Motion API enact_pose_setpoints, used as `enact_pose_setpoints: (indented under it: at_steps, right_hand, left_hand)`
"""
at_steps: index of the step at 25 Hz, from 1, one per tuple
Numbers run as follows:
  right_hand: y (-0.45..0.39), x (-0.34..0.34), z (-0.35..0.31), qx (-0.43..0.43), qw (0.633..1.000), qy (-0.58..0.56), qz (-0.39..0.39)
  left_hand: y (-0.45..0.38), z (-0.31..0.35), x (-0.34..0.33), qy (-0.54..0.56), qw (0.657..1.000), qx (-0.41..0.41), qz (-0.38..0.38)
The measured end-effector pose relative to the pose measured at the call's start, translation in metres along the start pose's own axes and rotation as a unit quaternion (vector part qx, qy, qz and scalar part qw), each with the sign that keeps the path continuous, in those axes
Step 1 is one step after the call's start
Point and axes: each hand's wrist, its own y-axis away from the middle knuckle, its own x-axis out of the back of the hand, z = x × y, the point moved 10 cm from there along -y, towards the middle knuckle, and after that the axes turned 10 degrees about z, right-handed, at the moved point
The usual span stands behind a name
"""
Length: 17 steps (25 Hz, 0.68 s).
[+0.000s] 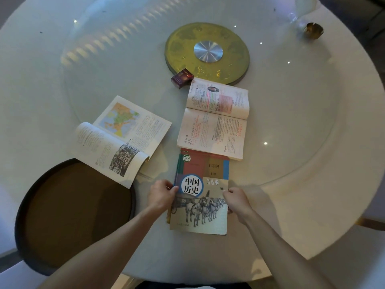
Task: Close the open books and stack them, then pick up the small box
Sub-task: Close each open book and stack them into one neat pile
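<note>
A closed history book (pixel 201 192) with horses on its cover lies near the table's front edge. My left hand (pixel 161 195) grips its left edge and my right hand (pixel 236 200) holds its right edge. Just beyond it an open book (pixel 214 119) with red marked text lies flat. Another open book (pixel 123 138), showing a map and a dark picture, lies to the left, one page curled up. The small dark red box (pixel 181 78) sits behind the open middle book, at the rim of the gold disc.
A round white table (pixel 312 142) carries a glass turntable with a gold disc (pixel 207 53) at its centre. A dark round tray or stool (pixel 73 207) sits at the front left. A small brass object (pixel 313 30) stands at the far right.
</note>
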Motion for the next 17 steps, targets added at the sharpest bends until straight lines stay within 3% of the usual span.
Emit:
enact_pose_setpoints:
  at_steps: [11,17]
  right_hand:
    - [-0.046,0.028,-0.056,0.050,0.998,0.017,0.025]
    - [-0.037,0.034,-0.091,0.198,0.949,0.236,0.070]
  left_hand:
    - [-0.037,0.052,0.001,-0.019,0.999,-0.007,0.032]
    - [-0.041,0.071,0.005,-0.094,0.991,-0.079,0.050]
